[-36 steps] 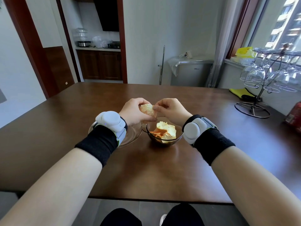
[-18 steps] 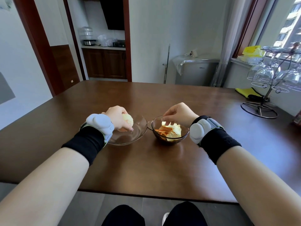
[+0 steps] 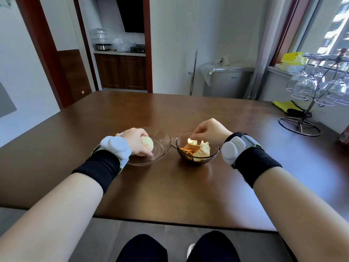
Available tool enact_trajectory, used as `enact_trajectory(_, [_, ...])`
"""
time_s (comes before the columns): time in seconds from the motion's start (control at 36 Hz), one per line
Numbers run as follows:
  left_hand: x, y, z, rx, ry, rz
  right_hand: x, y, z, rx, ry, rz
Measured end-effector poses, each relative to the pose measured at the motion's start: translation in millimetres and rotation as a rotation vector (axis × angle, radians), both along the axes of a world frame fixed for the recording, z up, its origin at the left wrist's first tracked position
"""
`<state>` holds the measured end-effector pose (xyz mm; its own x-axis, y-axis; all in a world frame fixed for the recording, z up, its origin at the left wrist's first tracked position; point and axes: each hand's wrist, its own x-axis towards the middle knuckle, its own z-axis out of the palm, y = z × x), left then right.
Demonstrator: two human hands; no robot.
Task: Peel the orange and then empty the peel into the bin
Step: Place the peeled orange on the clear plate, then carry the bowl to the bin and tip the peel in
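My left hand (image 3: 135, 141) grips the pale peeled orange (image 3: 147, 145) and rests it on the shallow glass plate (image 3: 160, 146). To its right stands a dark glass bowl (image 3: 198, 159) holding orange peel (image 3: 196, 148), orange outside and whitish inside. My right hand (image 3: 209, 132) hovers over the bowl's far side, fingertips pinched together and touching the top of the peel. Whether those fingers hold a piece of peel is not visible. Both wrists carry grey devices over black bands.
The brown wooden table (image 3: 170, 195) has its near edge just above my knees. A wire stand hung with wine glasses (image 3: 309, 103) stands at the right, with a red can (image 3: 344, 135) at the right edge. No bin is in view.
My hands parted from holding the orange together. The left brought the orange down onto the plate; the right dropped to the peel in the bowl.
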<state>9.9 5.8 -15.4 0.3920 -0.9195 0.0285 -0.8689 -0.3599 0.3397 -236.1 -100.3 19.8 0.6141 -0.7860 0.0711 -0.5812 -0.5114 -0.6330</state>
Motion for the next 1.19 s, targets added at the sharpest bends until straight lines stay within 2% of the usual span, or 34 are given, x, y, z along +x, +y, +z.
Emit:
enact_trajectory(0.08, [-3,0,5,-0.018,0.012,-0.011,-1,-2,-1,-0.028,0.027,-0.039])
enact_trajectory(0.25, [-28,-10,20,-0.255,0.155,-0.129,-13,-3,-1,-0.003,-0.028,-0.092])
enact_trajectory(0.36, [-50,-18,24,-0.166,0.057,-0.153,-23,-7,-3,-0.042,-0.076,-0.246])
enact_trajectory(0.5, [-60,-20,17,0.000,0.000,-0.141,-33,-9,-9,0.032,0.085,-0.296])
enact_trajectory(0.69, [-61,-23,12,0.031,0.081,-0.105,-39,-11,-9,0.083,0.157,-0.293])
enact_trajectory(0.81, [-61,-28,9,0.039,0.077,-0.103,-41,-7,-10,0.204,0.207,-0.271])
enact_trajectory(0.92, [-66,-33,9,0.004,0.068,-0.102,-45,-9,-16,0.269,0.134,-0.300])
enact_trajectory(1.06, [-78,-39,24,-0.096,0.056,-0.123,-58,-8,-9,0.292,-0.071,-0.359])
enact_trajectory(1.19, [-112,-57,47,-0.145,0.106,-0.257,-99,2,11,0.239,-0.216,-0.441])
